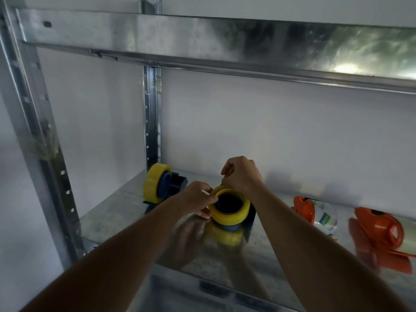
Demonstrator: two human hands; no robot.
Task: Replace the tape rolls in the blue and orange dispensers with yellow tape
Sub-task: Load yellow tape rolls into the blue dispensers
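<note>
A yellow tape roll (pixel 233 216) sits on a blue dispenser (pixel 251 218) lying on its side in the middle of the metal shelf (pixel 126 212). My left hand (pixel 199 199) grips the roll's left rim. My right hand (pixel 240 175) is closed just above the roll's far edge, pinching what may be the tape end. Further left stands a second blue dispenser (pixel 176 184) carrying a yellow roll (pixel 154 184). Two orange dispensers (pixel 304 208) (pixel 380 226) with pale, clear-looking rolls lie at the right.
An upper steel shelf (pixel 202 41) overhangs the work area. Slotted metal uprights (pixel 153 118) (pixel 38 136) stand at the back and at the left. A white wall closes off the rear.
</note>
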